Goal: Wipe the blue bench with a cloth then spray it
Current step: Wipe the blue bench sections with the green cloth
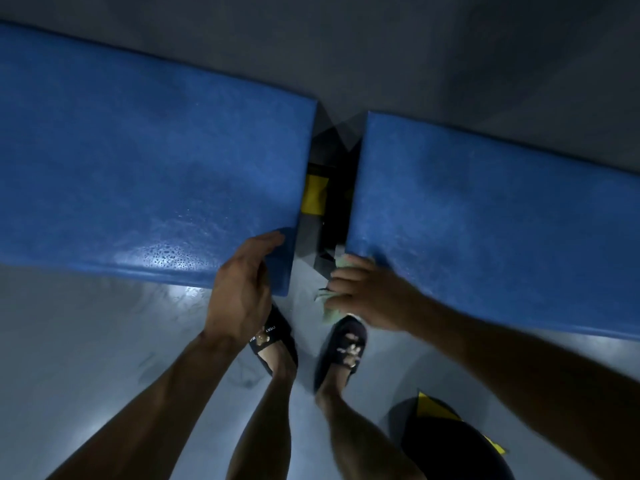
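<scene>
Two blue padded bench sections lie side by side with a dark gap between them: the left pad (pixel 138 161) and the right pad (pixel 502 220). My left hand (pixel 242 289) grips the near right corner of the left pad, thumb on top. At the near left corner of the right pad, my right hand (pixel 367 294) presses a pale green cloth (pixel 329 306) against the pad's front edge. The cloth shows only in part under my fingers. Wet droplets shine on the left pad near its front edge. No spray bottle is in view.
A black and yellow frame (pixel 315 195) shows in the gap between the pads. My feet in dark sandals (pixel 343 344) stand on the grey floor (pixel 86 341) just in front. A dark shape with yellow marks (pixel 450 441) sits at the lower right.
</scene>
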A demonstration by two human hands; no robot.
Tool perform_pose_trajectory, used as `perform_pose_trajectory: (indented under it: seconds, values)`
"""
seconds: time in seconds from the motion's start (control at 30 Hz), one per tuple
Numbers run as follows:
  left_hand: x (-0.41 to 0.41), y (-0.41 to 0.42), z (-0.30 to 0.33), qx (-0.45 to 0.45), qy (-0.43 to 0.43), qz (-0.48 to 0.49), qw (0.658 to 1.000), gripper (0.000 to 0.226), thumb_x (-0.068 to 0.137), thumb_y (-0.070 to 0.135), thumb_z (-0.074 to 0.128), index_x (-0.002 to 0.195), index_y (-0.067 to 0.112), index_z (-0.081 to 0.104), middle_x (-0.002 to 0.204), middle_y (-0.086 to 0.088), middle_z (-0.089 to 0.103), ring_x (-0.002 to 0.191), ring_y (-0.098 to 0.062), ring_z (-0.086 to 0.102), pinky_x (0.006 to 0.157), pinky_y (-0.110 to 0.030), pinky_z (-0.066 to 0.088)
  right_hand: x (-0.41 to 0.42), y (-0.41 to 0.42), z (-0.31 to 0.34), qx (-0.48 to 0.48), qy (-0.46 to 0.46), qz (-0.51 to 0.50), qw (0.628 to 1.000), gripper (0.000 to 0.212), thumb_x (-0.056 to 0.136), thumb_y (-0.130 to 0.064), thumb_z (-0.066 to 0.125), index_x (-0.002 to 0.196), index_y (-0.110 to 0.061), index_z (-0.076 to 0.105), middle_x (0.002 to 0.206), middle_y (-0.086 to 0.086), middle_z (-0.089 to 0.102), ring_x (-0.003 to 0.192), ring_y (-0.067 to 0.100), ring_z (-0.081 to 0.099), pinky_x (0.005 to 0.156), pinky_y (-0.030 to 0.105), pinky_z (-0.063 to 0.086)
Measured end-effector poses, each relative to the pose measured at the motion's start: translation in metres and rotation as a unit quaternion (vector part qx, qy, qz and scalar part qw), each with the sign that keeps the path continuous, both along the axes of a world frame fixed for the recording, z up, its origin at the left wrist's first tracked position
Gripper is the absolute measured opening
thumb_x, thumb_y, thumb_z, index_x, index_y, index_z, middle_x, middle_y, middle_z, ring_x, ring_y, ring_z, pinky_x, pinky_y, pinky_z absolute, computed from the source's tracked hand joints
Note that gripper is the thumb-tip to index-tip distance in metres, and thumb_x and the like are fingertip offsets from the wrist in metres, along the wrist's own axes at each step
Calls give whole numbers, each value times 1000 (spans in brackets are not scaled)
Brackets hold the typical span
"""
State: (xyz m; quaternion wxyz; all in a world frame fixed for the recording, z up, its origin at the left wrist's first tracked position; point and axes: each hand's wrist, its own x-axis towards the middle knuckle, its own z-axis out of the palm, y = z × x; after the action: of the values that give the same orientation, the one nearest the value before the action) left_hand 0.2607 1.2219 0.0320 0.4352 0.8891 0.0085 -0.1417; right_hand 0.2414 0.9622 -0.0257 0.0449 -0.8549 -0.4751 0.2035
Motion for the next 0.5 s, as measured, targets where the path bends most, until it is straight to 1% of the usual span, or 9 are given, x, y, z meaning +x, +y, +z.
perform_pose_trajectory:
  seconds: [0.03, 0.07, 0.1, 0.17, 0.23, 0.3, 0.37, 0.43, 0.5]
  values:
    - [-1, 0, 1, -5, 1, -2, 1000, 58, 80, -2, 32, 128, 10, 64, 133, 4, 60, 120, 1, 50, 105, -4, 31, 21, -7, -5, 21, -13, 21, 999, 35, 91, -10, 47, 110, -29, 70, 106, -2, 67, 108, 29, 63, 115, 53, 34]
    - [-2, 0, 2, -8, 2, -5, 1000, 60, 78, -1, 32, 127, 11, 64, 132, 7, 59, 120, 4, 49, 105, -4, 30, 44, -14, -9, 24, -49, 12, 998, 40, 92, -10, 46, 114, -33, 70, 113, -2, 70, 112, 30, 64, 113, 54, 36]
    - [-3, 0, 2, -10, 1, -6, 1000, 59, 78, -1, 32, 127, 11, 64, 132, 8, 58, 119, 5, 48, 104, -3, 30, 66, -20, -12, 15, -93, -28, 995, 42, 92, -12, 47, 117, -35, 71, 123, -3, 70, 118, 30, 63, 114, 54, 37]
    - [-6, -1, -1, -2, -6, -5, 1000, 57, 79, -1, 33, 126, 11, 65, 130, 10, 57, 119, 7, 47, 104, -2, 29, 89, -25, -8, -17, -128, -184, 974, 38, 94, -20, 47, 120, -30, 73, 133, -1, 67, 129, 28, 59, 115, 57, 37]
    - [-11, -4, -3, 9, -9, -8, 1000, 56, 80, -1, 34, 125, 13, 65, 130, 10, 59, 120, 3, 49, 105, -5, 31, 68, -15, -8, -4, -131, -283, 950, 37, 94, -21, 46, 120, -24, 73, 138, 1, 64, 137, 29, 53, 116, 62, 34]
    - [-17, -8, -1, 19, -6, 0, 1000, 56, 80, 0, 33, 124, 15, 66, 128, 10, 62, 120, -2, 54, 105, -8, 34, 16, 0, -9, 41, -112, -276, 954, 41, 88, -13, 46, 118, -25, 72, 139, -1, 64, 139, 29, 51, 117, 63, 29]
    - [-24, -15, 5, 24, 4, -2, 1000, 55, 81, 1, 33, 123, 16, 66, 127, 12, 62, 119, -4, 56, 104, -9, 36, -36, 5, -2, 58, -60, -210, 974, 48, 82, -8, 40, 113, -26, 73, 132, -3, 67, 137, 26, 51, 118, 61, 29]
    - [-29, -19, 12, 34, 2, -14, 999, 55, 82, 1, 34, 123, 17, 67, 128, 10, 64, 119, -6, 57, 103, -10, 38, -56, 1, 8, 73, -6, -178, 981, 50, 80, -5, 36, 108, -25, 73, 127, -6, 67, 135, 22, 52, 120, 57, 28]
    - [-32, -20, 20, 51, 2, -21, 998, 54, 82, 3, 34, 122, 19, 67, 128, 7, 66, 117, -10, 60, 100, -13, 40, -55, -4, 14, 103, 11, -195, 975, 49, 77, -1, 39, 105, -23, 73, 121, -6, 69, 130, 20, 56, 121, 50, 26]
